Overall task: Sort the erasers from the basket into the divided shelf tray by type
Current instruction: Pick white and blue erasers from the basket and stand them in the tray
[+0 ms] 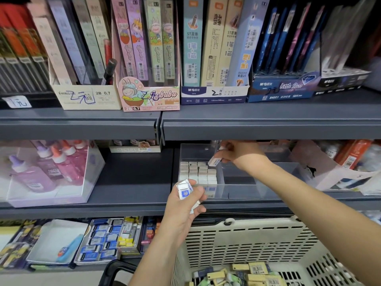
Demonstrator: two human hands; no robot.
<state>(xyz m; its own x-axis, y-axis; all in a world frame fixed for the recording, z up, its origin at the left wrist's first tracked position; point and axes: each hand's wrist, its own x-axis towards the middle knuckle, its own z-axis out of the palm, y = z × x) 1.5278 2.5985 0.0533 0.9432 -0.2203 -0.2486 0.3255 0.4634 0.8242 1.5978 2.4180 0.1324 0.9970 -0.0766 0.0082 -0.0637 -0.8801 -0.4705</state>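
A clear divided tray (pixel 243 193) sits on the middle shelf. Its left compartment holds rows of white erasers (pixel 198 172); the compartment to the right looks bare. My right hand (pixel 237 153) reaches into the tray and pinches one white eraser (pixel 214 161) over the divider beside the rows. In front of the tray, my left hand (pixel 185 211) grips a small stack of white-and-blue erasers (pixel 184 190). The beige slotted basket (pixel 247 240) stands below, with tan-sleeved and green erasers (pixel 247 273) lying in its bottom.
The grey upper shelf edge (pixel 268 126) hangs just above the tray. A clear box of glue bottles (pixel 45 172) stands at left, white and orange packs (pixel 340 166) at right. Trays of blue erasers (pixel 103 240) fill the lower shelf.
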